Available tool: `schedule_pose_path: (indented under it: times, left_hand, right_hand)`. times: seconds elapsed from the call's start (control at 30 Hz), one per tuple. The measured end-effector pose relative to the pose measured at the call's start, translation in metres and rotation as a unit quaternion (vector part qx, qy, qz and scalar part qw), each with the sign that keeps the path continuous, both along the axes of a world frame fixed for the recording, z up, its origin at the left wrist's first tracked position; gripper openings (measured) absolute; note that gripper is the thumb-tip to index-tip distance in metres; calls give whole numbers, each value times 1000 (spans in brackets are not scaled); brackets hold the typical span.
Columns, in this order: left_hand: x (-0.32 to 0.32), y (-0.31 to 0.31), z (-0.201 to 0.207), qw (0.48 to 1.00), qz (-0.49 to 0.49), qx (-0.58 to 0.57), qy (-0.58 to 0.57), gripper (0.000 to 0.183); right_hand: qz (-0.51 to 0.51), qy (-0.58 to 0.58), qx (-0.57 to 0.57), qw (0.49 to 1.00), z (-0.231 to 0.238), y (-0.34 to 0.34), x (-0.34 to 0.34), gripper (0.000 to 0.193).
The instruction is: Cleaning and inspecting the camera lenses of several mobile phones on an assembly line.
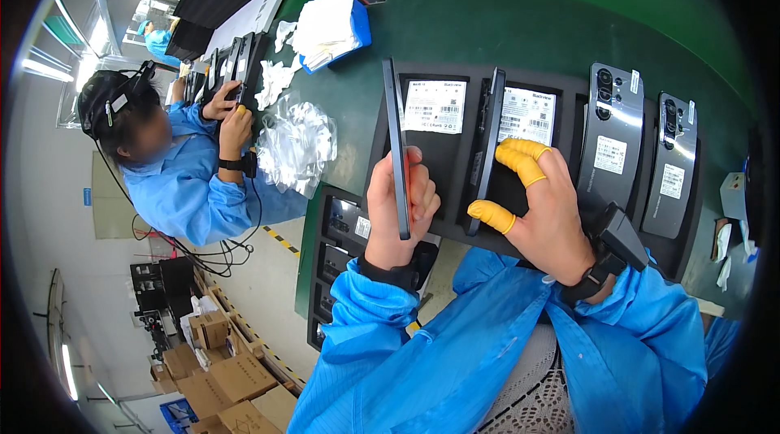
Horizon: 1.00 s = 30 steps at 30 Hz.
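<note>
My left hand (400, 210) is closed round a dark smartphone (396, 149), held upright on its edge above the left end of a black foam tray (447, 210). A bit of orange shows between this phone and my fingers. My right hand (546, 210), with yellow finger cots on the thumb and two fingers, grips the side of a second smartphone (487, 145), also turned on edge over its slot. White printed labels (435, 106) lie in the slots behind both phones. Two grey smartphones (605, 121) rest back side up in the tray's right slots.
A blue bin of white cloths (331, 30) and a heap of clear plastic film (296, 145) lie to the left on the green table (455, 19). Another tray of phones (337, 259) sits low left. Beyond it, a co-worker in blue (195, 182) handles phones. Cardboard boxes (227, 381) stand on the floor.
</note>
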<state>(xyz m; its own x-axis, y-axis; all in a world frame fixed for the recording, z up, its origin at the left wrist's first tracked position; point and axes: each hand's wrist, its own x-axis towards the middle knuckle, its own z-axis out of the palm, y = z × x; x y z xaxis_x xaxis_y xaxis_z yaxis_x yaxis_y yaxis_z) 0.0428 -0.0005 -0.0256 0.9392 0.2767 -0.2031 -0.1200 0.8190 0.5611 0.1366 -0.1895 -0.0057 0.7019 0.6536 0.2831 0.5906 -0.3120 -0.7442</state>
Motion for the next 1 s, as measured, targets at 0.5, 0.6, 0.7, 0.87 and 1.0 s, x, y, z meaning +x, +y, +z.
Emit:
schedule_pose_path:
  times: [0.5,0.6,0.7,0.87,1.0]
  left_hand:
    - [11,-12,36,966,49,-250,-33,25]
    - [14,-12,40,955,60,-284,-54,30]
    - [15,-11,42,953,53,-291,-66,31]
    - [19,-11,44,955,49,-286,-68,32]
    - [22,-12,45,957,54,-277,-69,31]
  right_hand:
    - [-40,369,198,907,-15,2,9,73]
    - [-37,553,294,779,10,-3,16,68]
    - [-25,604,377,702,13,-9,24,43]
    - [7,674,418,608,13,-15,37,26]
    - [-23,684,454,570,15,-15,41,27]
